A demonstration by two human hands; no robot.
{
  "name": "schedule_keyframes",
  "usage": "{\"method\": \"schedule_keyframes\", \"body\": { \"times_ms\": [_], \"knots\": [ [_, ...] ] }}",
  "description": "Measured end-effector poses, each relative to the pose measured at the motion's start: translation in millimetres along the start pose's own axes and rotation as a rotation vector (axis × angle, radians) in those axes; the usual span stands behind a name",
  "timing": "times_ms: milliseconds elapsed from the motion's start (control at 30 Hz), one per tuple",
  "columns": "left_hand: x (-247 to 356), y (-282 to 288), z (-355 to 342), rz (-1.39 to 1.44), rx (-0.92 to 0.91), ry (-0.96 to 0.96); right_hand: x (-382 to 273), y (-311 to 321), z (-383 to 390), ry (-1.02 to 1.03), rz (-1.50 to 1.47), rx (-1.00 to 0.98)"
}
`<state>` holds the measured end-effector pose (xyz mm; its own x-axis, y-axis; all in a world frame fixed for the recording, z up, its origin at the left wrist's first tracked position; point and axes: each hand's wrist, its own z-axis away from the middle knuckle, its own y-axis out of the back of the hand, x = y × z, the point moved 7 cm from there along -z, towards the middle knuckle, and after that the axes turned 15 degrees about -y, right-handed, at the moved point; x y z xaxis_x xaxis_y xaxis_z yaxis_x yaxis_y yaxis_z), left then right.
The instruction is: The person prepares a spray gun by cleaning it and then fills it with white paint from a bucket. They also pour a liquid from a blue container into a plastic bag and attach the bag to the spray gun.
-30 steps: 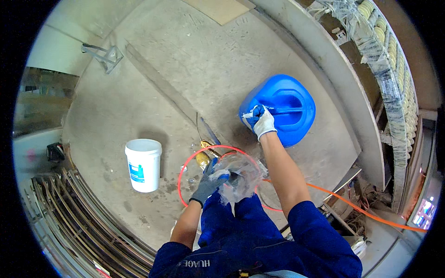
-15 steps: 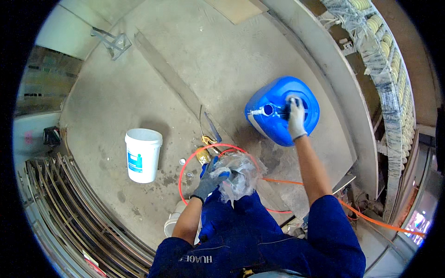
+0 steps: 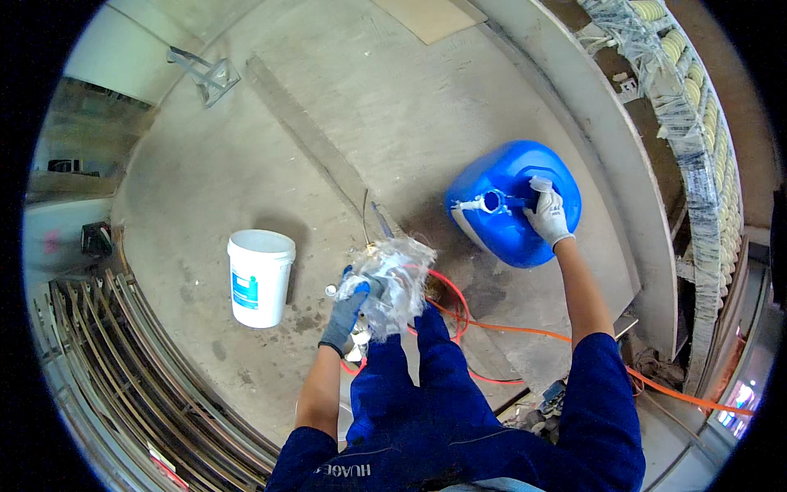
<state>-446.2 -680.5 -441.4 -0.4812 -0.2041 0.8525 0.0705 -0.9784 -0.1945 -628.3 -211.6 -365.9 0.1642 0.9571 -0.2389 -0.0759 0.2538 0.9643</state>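
My left hand [image 3: 347,307], in a grey and blue glove, is closed around a crumpled clear plastic bag [image 3: 392,287] above my knees. To the right, my white-gloved right hand [image 3: 550,219] is over the top of a blue plastic drum [image 3: 525,246], beside its handle recess. A small translucent white cup-like piece [image 3: 541,184] sticks out past its fingers, which are closed on it. The drum's round mouth [image 3: 492,202] is uncovered, with white smears running from it. Inside the bag the contents are hard to make out.
A white bucket [image 3: 261,283] with a blue label stands on the concrete floor at left. Red and orange hoses [image 3: 525,331] loop past my legs. Long metal bars [image 3: 147,369] lie lower left. A grey metal panel [image 3: 611,156] and film-wrapped equipment [image 3: 693,148] line the right.
My left hand has lifted the plastic bag up and left, off my lap. My right hand has shifted slightly right and down, with the white piece more visible. The view has shifted a little.
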Motion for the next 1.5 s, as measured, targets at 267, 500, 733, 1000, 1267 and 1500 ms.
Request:
{"method": "schedule_keyframes", "body": {
  "times_ms": [267,500,733,1000,1267,1500],
  "knots": [
    [-20,141,-41,-0.289,0.160,-0.185,-3,-9,-1,-0.101,0.034,0.094],
    [-12,153,-61,-0.283,0.207,-0.210,5,-17,1,-0.199,0.148,0.064],
    [-29,86,-93,-0.001,0.214,-0.151,-1,-17,3,-0.194,0.094,0.069],
    [-83,68,-136,-0.454,0.199,-0.303,-56,-31,19,-0.163,0.131,0.129],
    [-113,47,-158,-0.832,0.086,-0.113,-160,-47,27,-0.110,0.228,0.060],
    [-130,41,-183,-0.554,0.226,-0.215,-228,-77,31,0.058,0.315,-0.023]
  ]
}}
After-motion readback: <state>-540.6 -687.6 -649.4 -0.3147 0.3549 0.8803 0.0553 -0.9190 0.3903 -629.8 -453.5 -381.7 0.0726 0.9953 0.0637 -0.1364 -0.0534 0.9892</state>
